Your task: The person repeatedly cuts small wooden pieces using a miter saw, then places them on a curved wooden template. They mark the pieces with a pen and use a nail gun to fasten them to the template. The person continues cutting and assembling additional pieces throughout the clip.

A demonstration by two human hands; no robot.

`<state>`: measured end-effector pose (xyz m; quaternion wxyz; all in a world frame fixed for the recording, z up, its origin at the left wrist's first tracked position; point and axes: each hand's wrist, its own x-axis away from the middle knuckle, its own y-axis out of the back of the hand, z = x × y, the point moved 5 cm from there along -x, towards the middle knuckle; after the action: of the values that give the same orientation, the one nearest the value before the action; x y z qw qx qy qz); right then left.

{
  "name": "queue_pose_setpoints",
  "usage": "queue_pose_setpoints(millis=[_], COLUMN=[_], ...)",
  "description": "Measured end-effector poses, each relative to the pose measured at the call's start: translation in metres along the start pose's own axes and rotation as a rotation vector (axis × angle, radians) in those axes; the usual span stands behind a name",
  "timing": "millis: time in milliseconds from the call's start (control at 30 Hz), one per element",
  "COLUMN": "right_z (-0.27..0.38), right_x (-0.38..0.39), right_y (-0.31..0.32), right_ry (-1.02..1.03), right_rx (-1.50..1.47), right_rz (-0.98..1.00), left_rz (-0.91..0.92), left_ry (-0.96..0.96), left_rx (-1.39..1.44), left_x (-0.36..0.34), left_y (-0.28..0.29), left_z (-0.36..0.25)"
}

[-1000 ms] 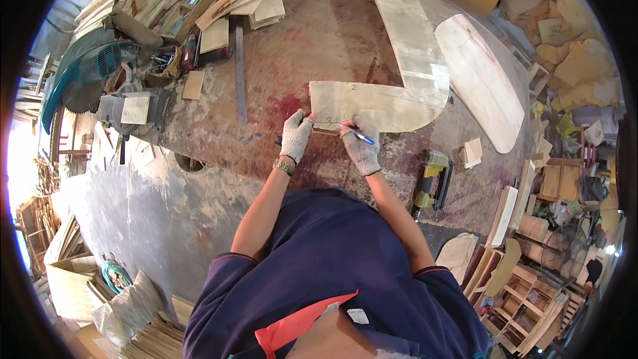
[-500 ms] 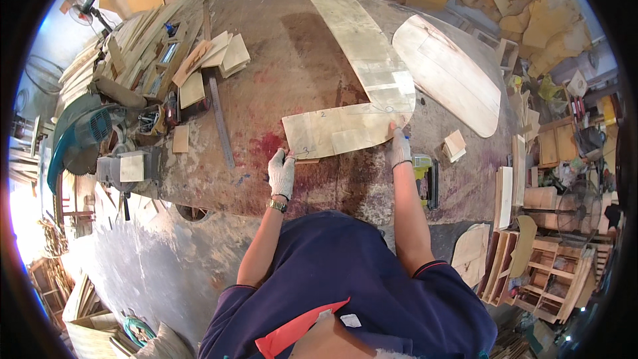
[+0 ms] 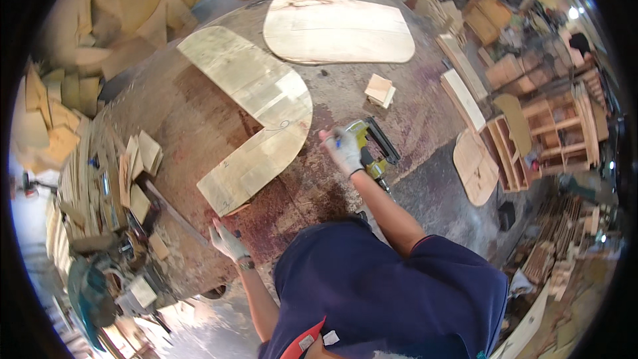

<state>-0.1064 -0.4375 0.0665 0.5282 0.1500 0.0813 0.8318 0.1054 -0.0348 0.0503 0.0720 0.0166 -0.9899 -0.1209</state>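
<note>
An L-shaped plywood panel (image 3: 249, 76) with a rounded outer corner and pencilled marks lies on the worktable (image 3: 189, 133). My left hand (image 3: 229, 242), in a pale glove with bare fingertips, is just off the panel's near end. Its fingers are apart and hold nothing. Beyond the panel's rounded side is my right hand (image 3: 345, 153), gloved the same way, with a small blue thing (image 3: 337, 143) between its partly curled fingers, too blurred to name. A yellow-green and black nail gun (image 3: 375, 149) lies right beside that hand.
A pale rounded wooden panel (image 3: 339, 30) lies at the table's far side. Small wood blocks (image 3: 380, 90) sit beyond the nail gun. Wood strips and a teal saw (image 3: 90, 292) are at left. A shelf-like wooden frame (image 3: 565, 136) stands at right.
Both hands have let go of the L-shaped panel. My right hand has moved away to the nail gun's side. The view has turned, so everything appears rotated.
</note>
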Motion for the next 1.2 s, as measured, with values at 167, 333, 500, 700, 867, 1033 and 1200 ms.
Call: queue_pose_setpoints(millis=[167,333,500,700,867,1033,1200], right_z=[-0.018,-0.048,-0.058,-0.042,-0.031,-0.011,0.002], right_x=[-0.052,-0.137,-0.187,-0.206,-0.206,-0.201,-0.185], right_y=[0.151,0.204,0.174,0.147,0.139,0.142,0.183], right_ry=[-0.119,-0.465,-0.54,-0.412,-0.421,-0.182,0.201], right_rx=[0.384,0.522,0.537,0.469,0.468,0.449,0.912], right_rz=[-0.651,-0.575,-0.447,-0.304,-0.321,-0.286,-0.282], left_rz=[-0.077,0.364,0.318,0.348,0.298,0.328,0.22], left_ry=[-0.104,0.274,0.263,0.199,0.314,0.223,0.284], left_rx=[-0.233,-0.058,-0.027,0.037,0.009,0.094,0.079], left_x=[0.079,0.124,0.149,0.192,0.206,0.199,0.194], left_y=[-0.007,-0.056,-0.105,-0.156,-0.161,-0.165,-0.154], left_z=[0.002,0.009,-0.018,-0.043,-0.042,-0.042,-0.039])
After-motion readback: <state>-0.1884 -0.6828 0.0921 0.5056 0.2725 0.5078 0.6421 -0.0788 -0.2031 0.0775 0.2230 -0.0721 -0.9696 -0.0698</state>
